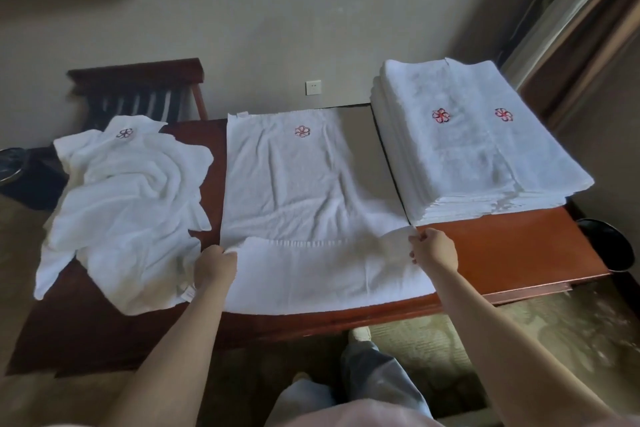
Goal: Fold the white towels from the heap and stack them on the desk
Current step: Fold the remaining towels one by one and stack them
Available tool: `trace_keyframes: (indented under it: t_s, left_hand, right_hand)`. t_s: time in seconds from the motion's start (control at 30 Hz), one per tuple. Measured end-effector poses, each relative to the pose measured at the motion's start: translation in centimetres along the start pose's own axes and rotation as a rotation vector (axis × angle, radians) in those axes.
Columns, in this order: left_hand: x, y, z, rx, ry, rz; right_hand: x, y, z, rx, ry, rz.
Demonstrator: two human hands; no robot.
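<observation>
A white towel (298,184) with a red flower emblem lies spread on the middle of the brown desk (502,246). Its near end is turned up toward the far end. My left hand (214,269) pinches the left corner of that turned edge. My right hand (433,250) pinches the right corner. On the left of the desk lies a crumpled heap of white towels (128,204). A tall stack of folded towels (474,142) sits at the right rear of the desk.
A dark wooden rack (138,87) stands behind the heap by the wall. A black round bin (609,246) is at the desk's right end, another dark bin (10,166) at far left. My legs are under the desk's near edge.
</observation>
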State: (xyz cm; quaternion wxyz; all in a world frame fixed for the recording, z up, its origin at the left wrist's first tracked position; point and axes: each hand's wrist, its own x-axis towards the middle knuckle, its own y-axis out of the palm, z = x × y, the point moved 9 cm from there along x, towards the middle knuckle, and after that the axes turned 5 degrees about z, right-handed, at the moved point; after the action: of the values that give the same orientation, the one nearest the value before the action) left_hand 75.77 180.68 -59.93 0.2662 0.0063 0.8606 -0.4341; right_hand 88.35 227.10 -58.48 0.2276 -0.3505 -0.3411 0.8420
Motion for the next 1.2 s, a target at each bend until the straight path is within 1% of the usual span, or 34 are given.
trace_keyframes:
  t_s: [0.07,0.2,0.23,0.37,0.47,0.57,0.63,0.67,0.7,0.73,0.77,0.8,0.87,0.9,0.93,1.0,1.07,1.13,1.2]
  left_hand:
    - [0.5,-0.8,-0.3,0.114,0.023,-0.085]
    - [1.5,-1.6,-0.7,0.146,0.023,-0.166]
    - [1.8,-1.6,-0.6,0.123,0.002,-0.164]
    - [3.0,-0.6,0.5,-0.096,-0.137,-0.098]
    - [3.4,0.5,1.1,-0.194,-0.231,-0.061]
    - [3.4,0.5,1.3,-0.15,-0.336,-0.061]
    - [2.9,-0.2,1.4,-0.093,-0.378,-0.125]
    - [2.4,-0.5,0.9,-0.075,-0.354,-0.174]
    - [1.9,-0.6,0.0,-0.078,-0.289,-0.211]
    - [1.7,-0.3,-1.2,-0.083,-0.183,-0.221]
    - [1.5,0.4,-2.8,-0.057,-0.054,-0.213]
    - [1.3,1.3,-4.4,0.003,0.086,-0.188]
    - [0.4,3.8,-7.2,0.213,0.336,-0.1]
    - [-0.2,5.0,-8.1,0.308,0.425,-0.046]
    - [-0.6,6.1,-8.2,0.373,0.486,0.011]
    - [-1.0,8.0,-7.0,0.448,0.5,0.149]
    - [-0.6,9.3,-4.2,0.551,0.42,0.29]
    - [-0.4,9.6,-1.8,0.631,0.316,0.385]
    - [-0.5,9.3,-0.7,0.633,0.252,0.416]
  right_hand:
    - [1.0,-0.3,0.2,-0.06,0.006,-0.039]
    - [3.2,-0.3,0.4,-0.034,0.026,-0.062]
    - [3.7,-0.2,0.5,-0.022,0.032,-0.064]
    - [5.1,0.8,0.7,0.004,0.069,-0.057]
    - [5.3,2.0,0.2,0.028,0.106,-0.047]
    - [4.9,2.3,0.1,0.075,0.13,-0.05]
    - [4.3,2.3,0.3,0.122,0.144,-0.075]
    - [3.9,2.4,0.3,0.161,0.146,-0.094]
    - [3.4,2.4,0.4,0.195,0.137,-0.111]
    - [2.8,2.6,0.8,0.197,0.102,-0.122]
    - [2.3,2.7,1.4,0.143,0.033,-0.124]
    - [1.8,3.0,2.4,0.039,-0.061,-0.121]
    - [0.6,3.9,4.6,-0.212,-0.268,-0.12]
    - [0.1,4.6,5.5,-0.32,-0.346,-0.103]
    - [-0.3,5.6,6.1,-0.412,-0.398,-0.051]
    - [-0.8,8.4,6.3,-0.57,-0.45,0.135]
    - [-1.0,10.7,5.3,-0.667,-0.453,0.304]
    - [-1.0,11.5,4.4,-0.705,-0.438,0.356]
    - [-1.2,11.6,4.1,-0.722,-0.442,0.357]
